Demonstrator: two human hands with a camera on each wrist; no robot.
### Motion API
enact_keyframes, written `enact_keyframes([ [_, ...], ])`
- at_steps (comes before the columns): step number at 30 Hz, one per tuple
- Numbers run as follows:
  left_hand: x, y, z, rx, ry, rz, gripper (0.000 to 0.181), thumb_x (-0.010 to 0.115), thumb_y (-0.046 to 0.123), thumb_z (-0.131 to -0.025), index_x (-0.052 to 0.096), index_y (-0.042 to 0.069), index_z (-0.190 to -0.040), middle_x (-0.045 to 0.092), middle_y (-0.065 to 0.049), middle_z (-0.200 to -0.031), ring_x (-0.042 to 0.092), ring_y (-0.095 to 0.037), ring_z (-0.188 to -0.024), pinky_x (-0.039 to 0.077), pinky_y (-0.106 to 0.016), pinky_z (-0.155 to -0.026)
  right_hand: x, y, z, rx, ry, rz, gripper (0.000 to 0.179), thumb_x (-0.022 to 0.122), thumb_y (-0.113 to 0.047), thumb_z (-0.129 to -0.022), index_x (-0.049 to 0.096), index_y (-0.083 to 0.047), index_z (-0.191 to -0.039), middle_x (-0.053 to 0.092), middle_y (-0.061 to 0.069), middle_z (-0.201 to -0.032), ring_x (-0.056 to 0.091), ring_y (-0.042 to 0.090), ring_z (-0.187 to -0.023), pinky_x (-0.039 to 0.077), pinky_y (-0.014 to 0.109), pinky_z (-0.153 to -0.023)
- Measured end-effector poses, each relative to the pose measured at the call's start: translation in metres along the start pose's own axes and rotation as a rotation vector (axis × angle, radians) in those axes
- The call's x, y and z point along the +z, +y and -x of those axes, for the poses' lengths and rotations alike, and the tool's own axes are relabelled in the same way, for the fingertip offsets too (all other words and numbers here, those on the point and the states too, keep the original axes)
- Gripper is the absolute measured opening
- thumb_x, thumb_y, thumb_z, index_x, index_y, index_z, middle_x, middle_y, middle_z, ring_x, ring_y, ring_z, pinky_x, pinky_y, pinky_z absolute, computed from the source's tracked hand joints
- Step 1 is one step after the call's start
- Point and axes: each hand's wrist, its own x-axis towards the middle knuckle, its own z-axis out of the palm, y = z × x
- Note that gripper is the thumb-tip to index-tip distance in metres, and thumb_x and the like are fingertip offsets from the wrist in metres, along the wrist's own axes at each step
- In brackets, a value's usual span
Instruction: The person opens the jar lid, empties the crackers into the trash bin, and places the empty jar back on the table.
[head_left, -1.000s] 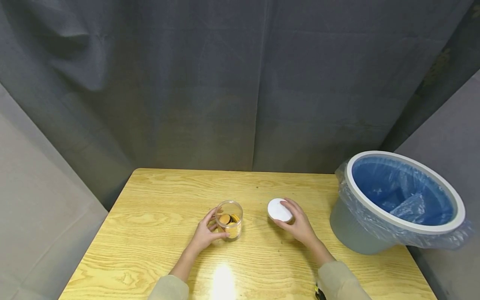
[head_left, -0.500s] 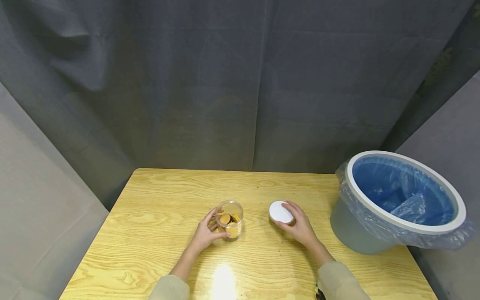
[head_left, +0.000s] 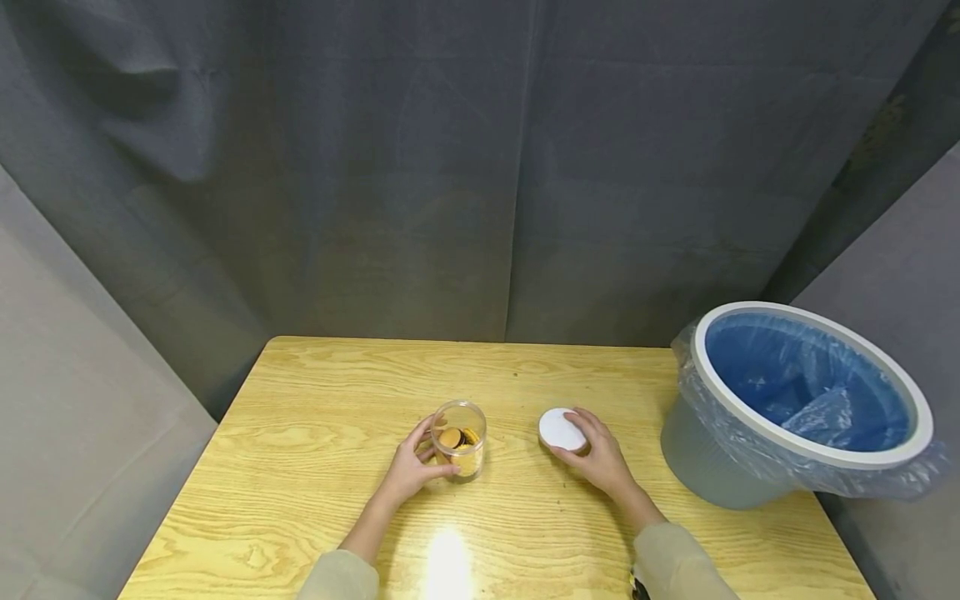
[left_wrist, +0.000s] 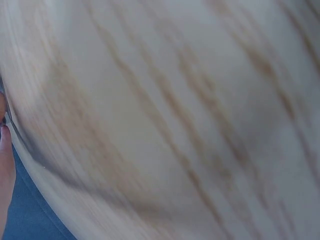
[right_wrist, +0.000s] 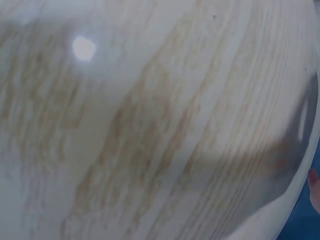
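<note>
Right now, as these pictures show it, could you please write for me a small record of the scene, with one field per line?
left hand: fingers curled round a clear jar
jar state: upright, open at the top
jar contents: yellow, orange-tan and dark pieces
right hand: holds a white lid by its edge
lid position: right of the jar, apart from it
lid touching table: cannot tell
bin: plastic-lined, at the table's right end

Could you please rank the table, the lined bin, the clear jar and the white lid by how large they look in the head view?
1. Table
2. Lined bin
3. Clear jar
4. White lid, partly covered by the right hand but still looking smaller than the jar
</note>
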Motion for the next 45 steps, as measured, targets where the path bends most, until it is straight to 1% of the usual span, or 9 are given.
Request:
enact_keyframes([
  [3,0.000,0.001,0.000,-0.002,-0.002,0.002,0.090,0.080,0.007,-0.068,0.028,0.002,-0.141,0.033,-0.020,-0.141,0.031,-0.040,-0.126,0.032,-0.047,-0.105,0.001,0.001,0.001,0.010,0.000,0.022,0.063,0.076,-0.036,-0.073,0.052,-0.010,-0.126,0.041,0.020,-0.136,0.040,0.045,-0.119,0.037,0.065,-0.089],
  [9,0.000,0.002,0.000,0.014,-0.005,-0.005,0.089,0.079,0.005,-0.068,0.028,0.002,-0.141,0.032,-0.021,-0.141,0.030,-0.041,-0.126,0.032,-0.048,-0.105,0.003,-0.001,0.003,0.019,-0.007,0.052,0.063,0.076,-0.037,-0.073,0.053,-0.010,-0.125,0.042,0.021,-0.135,0.040,0.044,-0.119,0.031,0.067,-0.091],
  [19,-0.001,0.002,-0.001,0.022,-0.016,-0.003,0.090,0.079,0.005,-0.068,0.027,0.002,-0.142,0.031,-0.022,-0.141,0.030,-0.042,-0.126,0.031,-0.048,-0.105,0.007,0.004,0.007,0.047,-0.019,0.077,0.064,0.076,-0.040,-0.072,0.054,-0.011,-0.125,0.043,0.020,-0.135,0.040,0.042,-0.120,0.030,0.062,-0.093],
  [23,-0.002,0.002,0.000,0.019,-0.017,-0.004,0.089,0.079,0.006,-0.068,0.028,0.004,-0.141,0.031,-0.021,-0.141,0.029,-0.043,-0.126,0.031,-0.048,-0.105,0.008,0.007,0.008,0.056,-0.030,0.095,0.064,0.076,-0.040,-0.072,0.054,-0.010,-0.124,0.043,0.020,-0.135,0.040,0.042,-0.121,0.029,0.061,-0.095],
  [30,-0.001,0.002,0.000,0.013,-0.017,-0.001,0.090,0.079,0.007,-0.068,0.027,0.003,-0.142,0.032,-0.021,-0.141,0.029,-0.042,-0.126,0.031,-0.048,-0.106,0.009,0.008,0.010,0.024,-0.021,0.131,0.063,0.077,-0.039,-0.071,0.055,-0.010,-0.123,0.046,0.021,-0.132,0.043,0.042,-0.118,0.030,0.061,-0.095],
  [35,0.000,0.001,0.000,0.006,-0.013,0.008,0.089,0.079,0.007,-0.068,0.028,0.003,-0.141,0.033,-0.020,-0.140,0.030,-0.042,-0.126,0.031,-0.048,-0.106,0.009,0.008,0.011,0.018,-0.023,0.148,0.064,0.077,-0.039,-0.070,0.055,-0.011,-0.123,0.047,0.020,-0.131,0.043,0.042,-0.118,0.029,0.060,-0.096],
  [40,0.000,0.000,0.000,0.014,-0.010,0.008,0.089,0.079,0.007,-0.068,0.029,0.004,-0.142,0.033,-0.020,-0.141,0.030,-0.043,-0.126,0.031,-0.049,-0.106,0.009,0.010,0.013,0.007,-0.024,0.174,0.064,0.078,-0.039,-0.070,0.056,-0.011,-0.123,0.048,0.020,-0.130,0.043,0.043,-0.117,0.028,0.061,-0.096],
  [45,0.000,-0.002,0.000,0.028,-0.003,-0.004,0.088,0.079,0.008,-0.069,0.029,0.004,-0.141,0.033,-0.020,-0.141,0.030,-0.044,-0.125,0.031,-0.050,-0.105,0.009,0.011,0.014,0.006,-0.032,0.177,0.065,0.078,-0.039,-0.069,0.055,-0.012,-0.124,0.047,0.019,-0.131,0.042,0.042,-0.119,0.027,0.061,-0.097],
])
